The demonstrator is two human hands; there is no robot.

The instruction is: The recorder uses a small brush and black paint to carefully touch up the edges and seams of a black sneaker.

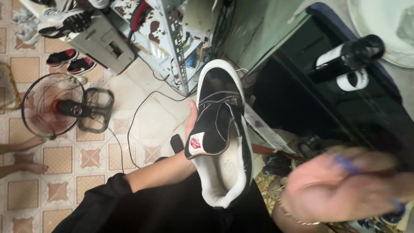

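My left hand [190,123] grips a black canvas sneaker [220,116] with a white sole and white lining, held up in the middle of the view with its toe pointing away and its opening toward me. A small red-and-white tab shows on its heel. My right hand [340,185] is at the lower right, blurred, palm up with fingers loosely curled; blue nail colour shows and a thin bracelet sits at the wrist. Whether it holds anything cannot be told. It is apart from the sneaker.
A floor fan [51,105] lies on the tiled floor at left, with cables trailing from it. Another person's bare feet [19,157] are at the left edge. Shoes [71,60] and a grey machine [103,41] lie at upper left. A black cabinet [345,103] stands at right.
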